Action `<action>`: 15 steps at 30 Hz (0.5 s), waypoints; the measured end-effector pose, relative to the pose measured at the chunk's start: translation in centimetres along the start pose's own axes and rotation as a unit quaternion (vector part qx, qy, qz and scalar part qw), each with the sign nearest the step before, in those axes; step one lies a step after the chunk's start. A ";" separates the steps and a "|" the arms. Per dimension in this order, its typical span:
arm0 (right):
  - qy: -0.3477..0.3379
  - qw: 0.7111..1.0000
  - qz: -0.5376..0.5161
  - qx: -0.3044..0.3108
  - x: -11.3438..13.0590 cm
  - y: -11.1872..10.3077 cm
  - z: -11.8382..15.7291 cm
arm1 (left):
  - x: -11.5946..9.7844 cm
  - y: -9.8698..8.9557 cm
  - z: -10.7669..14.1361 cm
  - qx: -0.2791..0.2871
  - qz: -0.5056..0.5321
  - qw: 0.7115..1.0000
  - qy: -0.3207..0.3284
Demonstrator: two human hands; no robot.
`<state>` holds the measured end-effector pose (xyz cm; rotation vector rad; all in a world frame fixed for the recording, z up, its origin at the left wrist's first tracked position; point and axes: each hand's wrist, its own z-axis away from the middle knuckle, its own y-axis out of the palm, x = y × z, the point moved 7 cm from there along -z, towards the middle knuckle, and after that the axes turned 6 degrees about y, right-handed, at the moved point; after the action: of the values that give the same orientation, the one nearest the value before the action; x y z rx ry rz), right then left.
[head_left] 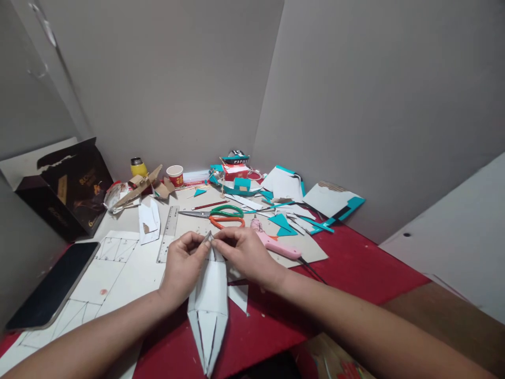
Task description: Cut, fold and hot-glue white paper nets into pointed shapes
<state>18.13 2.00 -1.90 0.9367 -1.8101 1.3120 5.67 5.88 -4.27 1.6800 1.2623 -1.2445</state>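
A long white folded cardboard piece (212, 292) with dark lines along its edges lies lengthwise before me, its near end tapering to a point over the table's front edge. My left hand (184, 263) pinches the far tip from the left side. From the right, my right hand (245, 253) pinches the same tip, thumbs almost touching. Just beyond my hands are scissors (226, 217) with green and orange handles. A pink glue gun (276, 245) lies to the right of my right hand, and a clear ruler (169, 231) to the left of my left hand.
A black phone (53, 287) rests on a drawn paper template (114, 273) at left. Behind stand a dark box (74, 195), a yellow bottle (138, 167) and a paper cup (175, 176). White and teal scraps (284, 223) cover the back right of the red table (355, 263).
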 end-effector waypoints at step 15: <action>0.019 1.000 -0.023 0.007 -0.6 1.1 -2.2 | 1.0 -0.7 -1.0 -0.036 -0.001 0.999 0.007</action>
<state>17.74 4.43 -2.40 0.9501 -1.7433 1.3062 5.40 7.28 -4.86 1.6392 1.3026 -1.1756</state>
